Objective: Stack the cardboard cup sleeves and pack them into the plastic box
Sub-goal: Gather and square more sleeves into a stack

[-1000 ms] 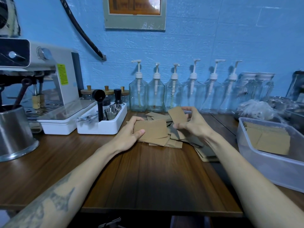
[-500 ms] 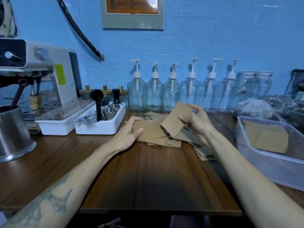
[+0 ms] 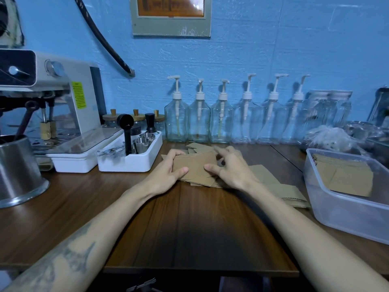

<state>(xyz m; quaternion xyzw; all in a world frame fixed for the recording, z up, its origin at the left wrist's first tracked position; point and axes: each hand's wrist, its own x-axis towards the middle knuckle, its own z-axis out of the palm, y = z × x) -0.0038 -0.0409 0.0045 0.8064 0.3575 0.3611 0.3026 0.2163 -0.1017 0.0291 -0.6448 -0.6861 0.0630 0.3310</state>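
A small stack of flat brown cardboard cup sleeves point(image 3: 194, 165) lies on the wooden table point(image 3: 189, 224) in the middle. My left hand point(image 3: 168, 174) grips the stack's left edge, thumb on top and fingers curled over the far side. My right hand point(image 3: 229, 169) rests on the stack's right end, thumb pressing the top sleeve, fingers spread above it. More loose sleeves point(image 3: 271, 182) lie spread to the right of my right wrist. The clear plastic box point(image 3: 336, 209) stands at the right edge with several sleeves point(image 3: 345, 178) inside.
A white tray of coffee tools point(image 3: 134, 160) stands just left of the stack. An espresso machine point(image 3: 52, 98) and a steel container point(image 3: 16, 169) are at far left. A row of glass pump bottles point(image 3: 221, 121) lines the blue wall. Bagged items point(image 3: 330, 138) sit behind the box.
My right hand has brought the sleeve it held in the air down onto the stack under my left hand, and now rests on top of it.
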